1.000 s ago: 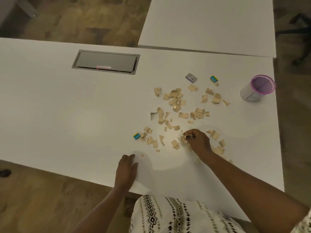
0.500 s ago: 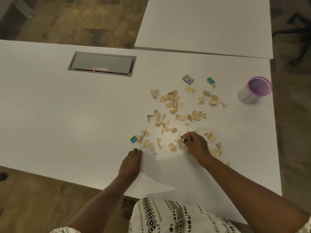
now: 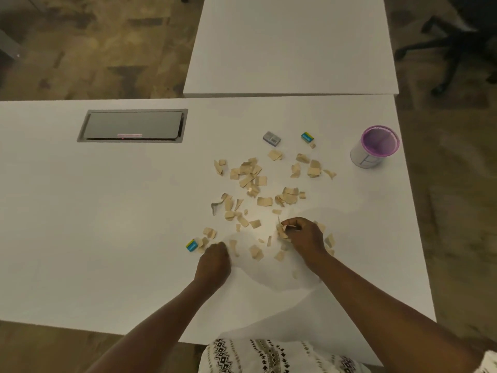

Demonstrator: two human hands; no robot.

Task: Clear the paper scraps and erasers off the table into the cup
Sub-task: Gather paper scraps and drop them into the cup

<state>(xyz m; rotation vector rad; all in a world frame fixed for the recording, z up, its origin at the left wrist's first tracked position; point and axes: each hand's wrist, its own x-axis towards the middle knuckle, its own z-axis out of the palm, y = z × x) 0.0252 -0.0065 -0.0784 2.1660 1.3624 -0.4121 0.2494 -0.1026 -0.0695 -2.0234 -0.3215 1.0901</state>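
Scraps of tan paper (image 3: pixel 262 184) lie scattered across the right half of the white table (image 3: pixel 107 211), most of them between the person's hands and the far edge. The right hand (image 3: pixel 304 236) rests among the nearest pieces with its fingers pinched on a small bunch of scraps. The left hand (image 3: pixel 213 261) sits knuckles-up on the tabletop, fingers curled under; I cannot tell whether it grips anything. Just beside its fingertips lies a blue and yellow eraser (image 3: pixel 191 246). Two more sit at the far side of the litter: a grey eraser (image 3: pixel 271 137) and a second blue one (image 3: pixel 307 137). Well apart to the right, near the table's edge, stands the purple-rimmed cup (image 3: pixel 374 146), upright.
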